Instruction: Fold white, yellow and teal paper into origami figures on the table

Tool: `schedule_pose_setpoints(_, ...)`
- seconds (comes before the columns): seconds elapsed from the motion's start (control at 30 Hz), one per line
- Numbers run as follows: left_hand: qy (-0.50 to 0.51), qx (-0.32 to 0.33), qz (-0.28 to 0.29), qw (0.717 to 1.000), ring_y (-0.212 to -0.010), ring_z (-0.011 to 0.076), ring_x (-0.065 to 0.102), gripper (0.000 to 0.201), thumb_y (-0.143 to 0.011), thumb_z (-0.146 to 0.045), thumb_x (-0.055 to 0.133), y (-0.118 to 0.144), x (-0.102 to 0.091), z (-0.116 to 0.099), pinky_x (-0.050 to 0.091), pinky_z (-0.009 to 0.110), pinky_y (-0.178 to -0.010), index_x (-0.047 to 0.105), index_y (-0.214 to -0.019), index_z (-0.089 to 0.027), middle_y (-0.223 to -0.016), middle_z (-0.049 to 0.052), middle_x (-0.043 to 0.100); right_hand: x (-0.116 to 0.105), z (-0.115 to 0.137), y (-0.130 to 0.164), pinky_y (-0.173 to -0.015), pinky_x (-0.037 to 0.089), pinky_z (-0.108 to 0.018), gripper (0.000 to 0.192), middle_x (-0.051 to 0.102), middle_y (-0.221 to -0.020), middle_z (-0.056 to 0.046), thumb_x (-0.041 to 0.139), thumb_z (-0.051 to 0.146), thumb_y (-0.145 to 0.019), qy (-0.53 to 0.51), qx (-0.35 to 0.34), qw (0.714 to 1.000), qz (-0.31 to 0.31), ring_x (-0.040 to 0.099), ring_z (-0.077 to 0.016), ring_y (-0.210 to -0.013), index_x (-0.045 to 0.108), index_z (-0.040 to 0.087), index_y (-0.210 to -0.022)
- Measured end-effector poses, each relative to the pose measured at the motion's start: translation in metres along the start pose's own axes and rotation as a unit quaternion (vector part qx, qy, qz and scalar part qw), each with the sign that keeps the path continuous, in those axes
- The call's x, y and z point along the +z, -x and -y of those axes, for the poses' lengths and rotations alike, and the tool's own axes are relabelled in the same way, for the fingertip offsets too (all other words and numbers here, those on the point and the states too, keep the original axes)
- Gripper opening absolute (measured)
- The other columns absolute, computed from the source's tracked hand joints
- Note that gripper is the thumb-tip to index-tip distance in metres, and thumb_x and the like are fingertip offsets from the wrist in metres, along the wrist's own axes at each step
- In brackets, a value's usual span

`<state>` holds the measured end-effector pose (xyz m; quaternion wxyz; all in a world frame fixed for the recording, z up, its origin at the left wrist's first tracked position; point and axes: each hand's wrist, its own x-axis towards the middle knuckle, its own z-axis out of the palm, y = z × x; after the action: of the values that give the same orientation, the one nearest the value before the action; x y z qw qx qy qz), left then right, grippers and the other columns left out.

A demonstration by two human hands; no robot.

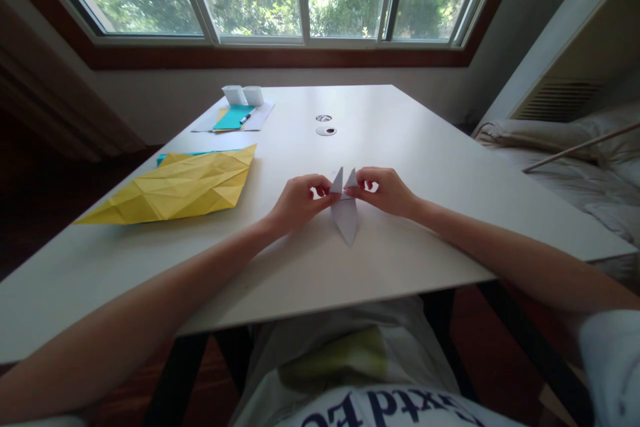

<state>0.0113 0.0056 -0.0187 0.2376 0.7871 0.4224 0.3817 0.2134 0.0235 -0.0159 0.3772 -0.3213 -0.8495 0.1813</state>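
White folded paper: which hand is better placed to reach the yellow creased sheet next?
Left, probably. The left hand pinches the white folded paper on the side nearer the yellow creased sheet; the right hand would have to cross over.

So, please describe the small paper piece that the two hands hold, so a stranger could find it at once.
On the white table under the window, look near its front edge, where the left hand and right hand meet. Between them is a small white folded paper, unlike the large creased yellow sheet to its left.
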Motion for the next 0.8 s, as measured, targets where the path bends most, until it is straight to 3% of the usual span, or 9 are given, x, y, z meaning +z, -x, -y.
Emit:
schedule_pose_setpoints(0.57, 0.027, -0.049, 0.08, 0.995, -0.058, 0.0111, 0.052, 0.023, -0.071, -0.034, 0.064, -0.006, -0.02, 0.016, 0.041, 0.021, -0.053, 0.069, -0.074, -0.012, -0.065, 0.002, 0.063, -0.008, -0.009, 0.001, -0.058, 0.039, -0.023, 0.018, 0.062, -0.07, -0.001, 0.061, 0.033, -0.077, -0.017, 0.032, 0.998, 0.043, 0.05, -0.0102, -0.062, 0.064, 0.016, -0.075)
schedule_pose_setpoints(0.8, 0.009, -0.038, 0.102, 0.994, -0.053, 0.0085, 0.047, 0.022, -0.071, -0.033, 0.063, -0.006, -0.024, 0.022, 0.039, 0.021, -0.051, 0.07, -0.075, -0.012, -0.066, 0.002, 0.064, -0.01, -0.014, 0.001, -0.058, 0.039, -0.024, 0.023, 0.061, -0.067, -0.001, 0.063, 0.038, -0.076, -0.053, 0.047, 0.996, 0.051, 0.049, -0.0103, -0.061, 0.065, 0.015, -0.073)
